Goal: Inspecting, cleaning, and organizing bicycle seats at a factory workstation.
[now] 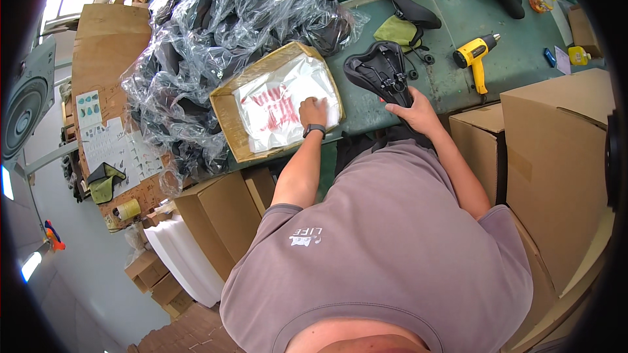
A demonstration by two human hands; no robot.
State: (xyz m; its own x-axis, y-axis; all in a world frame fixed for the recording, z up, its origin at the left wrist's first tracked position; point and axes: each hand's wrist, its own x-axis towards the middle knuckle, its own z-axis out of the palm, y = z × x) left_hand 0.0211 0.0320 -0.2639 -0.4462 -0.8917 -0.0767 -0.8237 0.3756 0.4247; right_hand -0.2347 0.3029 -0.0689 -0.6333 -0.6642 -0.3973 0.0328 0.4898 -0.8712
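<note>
i see a flat box on the table in front of me, with a stack of bags in it and my left hand on the bags. just right of the box a bike seat lies upside down on the table, and my right hand holds its near end. behind the box is a big heap of wrapped seats, a heat gun lies farther right on the table, and a tall box stands at my right side.

My left hand lies flat with its fingers together, palm down, arm reaching straight out. My right hand is curled in a grip, elbow bent, arm out to the side.
</note>
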